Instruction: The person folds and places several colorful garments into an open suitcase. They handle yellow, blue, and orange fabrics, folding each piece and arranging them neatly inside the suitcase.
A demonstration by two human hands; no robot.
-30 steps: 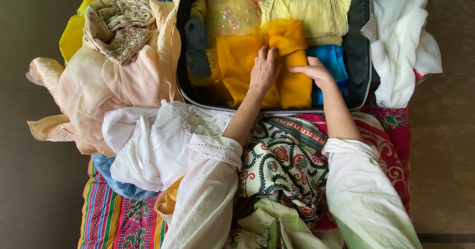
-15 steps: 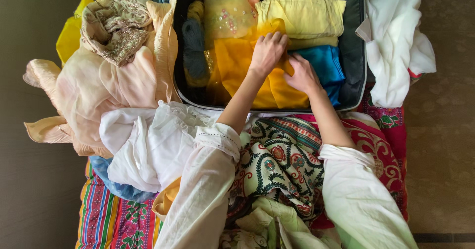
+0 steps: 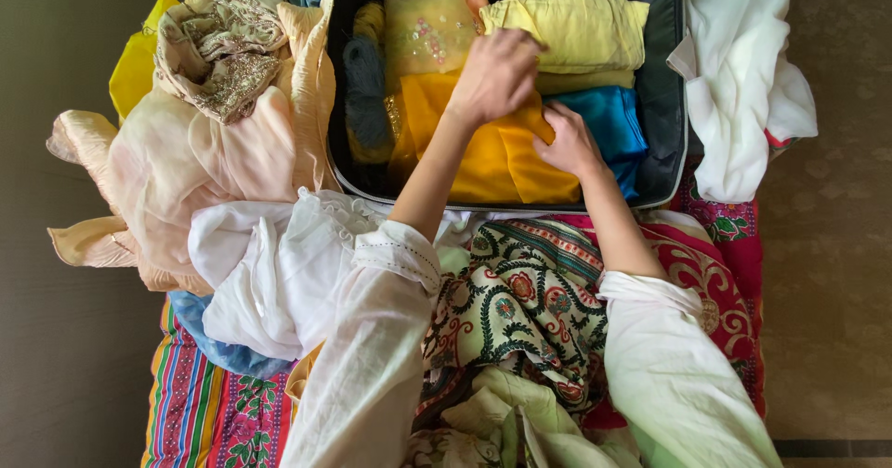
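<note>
So both hands are down in the open dark suitcase point(image 3: 671, 78), working on an orange folded garment point(image 3: 483, 157) that sits in the middle of the case toward its near edge. Left hand point(image 3: 495, 76) is curled over the far end of that orange piece, fingers bent down and closed on the fabric, right where it meets the pale yellow folded garment point(image 3: 581, 26) in the far right part of the case. Right hand point(image 3: 569, 143) is pressed flat-ish on the orange garment's right side, fingers tucked into the fold, so it's pinching or pushing cloth there; can't fully tell how tight that grip is. Just beside the right hand, against the case's right wall, is a bright blue folded piece point(image 3: 618, 124). On the far left side of the case there's a sheer yellow-orange garment with sequins point(image 3: 429, 26), and a dark grey rolled item point(image 3: 364, 96) along the left wall.

Outside the case: a heap of peach and beige embroidered fabric point(image 3: 195, 143) at the left, a white garment point(image 3: 269, 273) near the left sleeve, another white cloth point(image 3: 743, 87) draped off the case's right edge, and a green-and-red floral print cloth point(image 3: 530, 310) between the arms. A striped bedspread point(image 3: 200, 403) shows at the near left corner.
</note>
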